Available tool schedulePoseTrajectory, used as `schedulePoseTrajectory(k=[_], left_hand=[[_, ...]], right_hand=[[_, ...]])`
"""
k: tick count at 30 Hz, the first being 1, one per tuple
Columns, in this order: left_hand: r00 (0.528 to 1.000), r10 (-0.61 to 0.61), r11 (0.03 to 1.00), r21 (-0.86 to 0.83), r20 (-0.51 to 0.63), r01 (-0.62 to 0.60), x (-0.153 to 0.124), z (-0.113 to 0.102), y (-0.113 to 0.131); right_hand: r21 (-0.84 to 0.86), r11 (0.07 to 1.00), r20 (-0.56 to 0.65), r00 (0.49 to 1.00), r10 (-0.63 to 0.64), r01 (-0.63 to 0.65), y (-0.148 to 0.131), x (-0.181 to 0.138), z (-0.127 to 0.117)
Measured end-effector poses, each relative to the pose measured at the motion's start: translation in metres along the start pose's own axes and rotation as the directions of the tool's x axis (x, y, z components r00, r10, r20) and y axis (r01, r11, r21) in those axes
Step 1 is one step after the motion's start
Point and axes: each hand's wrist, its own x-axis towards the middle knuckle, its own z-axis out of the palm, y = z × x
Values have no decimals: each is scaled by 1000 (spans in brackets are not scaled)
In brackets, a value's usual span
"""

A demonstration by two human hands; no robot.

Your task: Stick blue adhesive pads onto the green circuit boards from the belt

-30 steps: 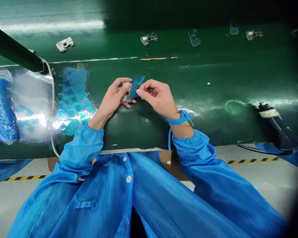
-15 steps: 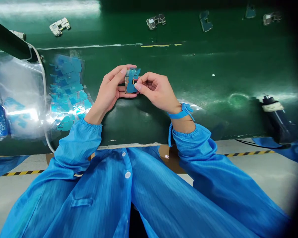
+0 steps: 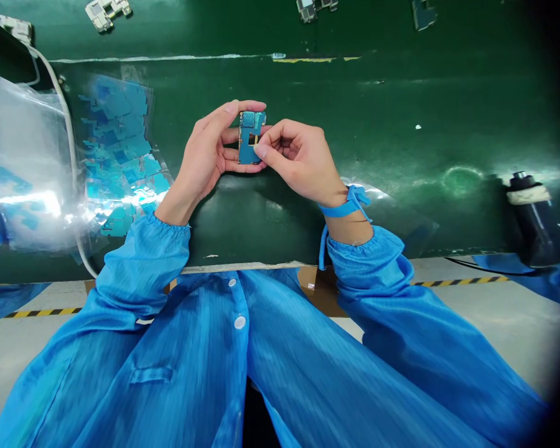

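A small blue circuit board [image 3: 245, 149] with a cut-out near its middle is held upright above the green bench. My left hand [image 3: 210, 140] cradles it from the left, fingers behind it and along its top and bottom edges. From the right, my right hand [image 3: 298, 152] pinches at the board's lower right edge with thumb and forefinger. The other fingers of that hand are curled in. A blue wrist strap [image 3: 340, 208] with a coiled cord circles my right wrist. Blue film lies on the board's face; its edges are hard to make out.
Left of my hands lies a sheet of blue film pieces [image 3: 121, 143], beside clear plastic bags [image 3: 23, 168] and a white cable [image 3: 70, 137]. Circuit boards [image 3: 106, 14] lie along the back. A black bottle-like tool [image 3: 534, 218] stands at the right; the bench edge [image 3: 252, 269] runs before me.
The blue film piece that stuck out past the board's top right now lies flush with the board. Both hands stay on the board. The view has shifted slightly.
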Motion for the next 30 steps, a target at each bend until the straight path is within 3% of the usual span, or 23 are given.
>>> schedulePoseTrajectory(k=[9, 16, 30], left_hand=[[1000, 10, 996, -88, 20, -9, -1, 1, 2], [1000, 13, 999, -53, 11, -12, -1, 1, 1], [1000, 3, 999, -34, 23, -3, -2, 0, 2]], right_hand=[[-20, 999, -2, 1000, -25, 25, 3, 1, -1], [-40, 997, 12, 998, -60, 61, 4, 1, -2], [-2, 1000, -24, 1000, -13, 13, 4, 1, -1]])
